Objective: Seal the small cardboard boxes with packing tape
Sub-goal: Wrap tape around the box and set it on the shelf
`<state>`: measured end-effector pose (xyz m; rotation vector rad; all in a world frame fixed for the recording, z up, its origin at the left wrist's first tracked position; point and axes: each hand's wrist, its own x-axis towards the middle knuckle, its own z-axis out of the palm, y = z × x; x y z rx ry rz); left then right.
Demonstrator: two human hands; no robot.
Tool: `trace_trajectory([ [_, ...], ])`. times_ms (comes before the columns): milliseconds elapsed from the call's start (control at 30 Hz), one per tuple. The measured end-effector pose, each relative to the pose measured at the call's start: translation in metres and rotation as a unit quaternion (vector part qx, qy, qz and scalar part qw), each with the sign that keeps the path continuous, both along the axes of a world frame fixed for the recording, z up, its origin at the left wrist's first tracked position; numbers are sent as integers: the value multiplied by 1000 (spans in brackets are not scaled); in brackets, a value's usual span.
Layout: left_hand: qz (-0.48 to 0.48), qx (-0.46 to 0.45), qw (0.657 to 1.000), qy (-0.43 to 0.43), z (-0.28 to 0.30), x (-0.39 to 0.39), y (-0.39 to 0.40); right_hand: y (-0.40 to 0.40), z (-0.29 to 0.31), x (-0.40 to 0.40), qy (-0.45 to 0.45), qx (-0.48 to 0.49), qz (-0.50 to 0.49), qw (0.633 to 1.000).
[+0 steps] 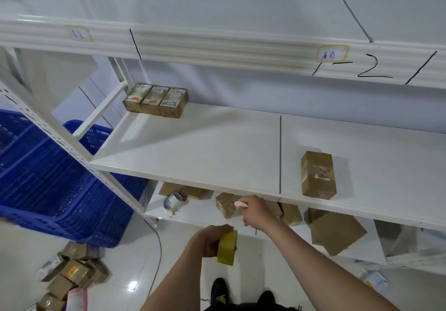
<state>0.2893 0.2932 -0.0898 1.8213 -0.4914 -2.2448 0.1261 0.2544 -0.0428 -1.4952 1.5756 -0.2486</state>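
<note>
My left hand [210,239] grips a yellowish roll of packing tape [227,248] below the shelf's front edge. Just under that edge, my right hand [255,211] holds a small pink tool [240,204], close to a small cardboard box [225,204] on the lower shelf. A taped brown box [318,175] stands on the middle shelf near its front edge. Three labelled small boxes [155,100] sit in a row at the shelf's back left.
White metal shelf board [205,151] spans the view. The lower shelf holds a silver tape roll [172,202] and several brown boxes [335,231]. Blue plastic crates [48,178] stand to the left. A heap of small boxes [72,272] lies on the tiled floor.
</note>
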Motion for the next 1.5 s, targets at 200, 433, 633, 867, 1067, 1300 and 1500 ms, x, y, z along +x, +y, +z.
trace_trajectory([
  [200,-39,-18,997,-68,-6,5,-1,5,-8,0,23,13,36,999],
  [433,-38,-3,996,-85,-4,9,2,8,-16,0,51,4,67,996],
  [633,-44,-11,995,-93,0,15,8,14,-16,6,41,-18,85,995],
  [867,-21,-77,993,-92,4,11,14,17,-19,7,50,-32,91,994],
  [1067,24,-87,992,-91,1,11,20,27,-17,7,56,-57,118,990],
  [1300,17,-81,992,-95,2,10,21,31,-19,8,67,-72,132,986],
  [1500,18,-86,992,-92,11,9,22,29,-23,11,78,-69,140,985],
])
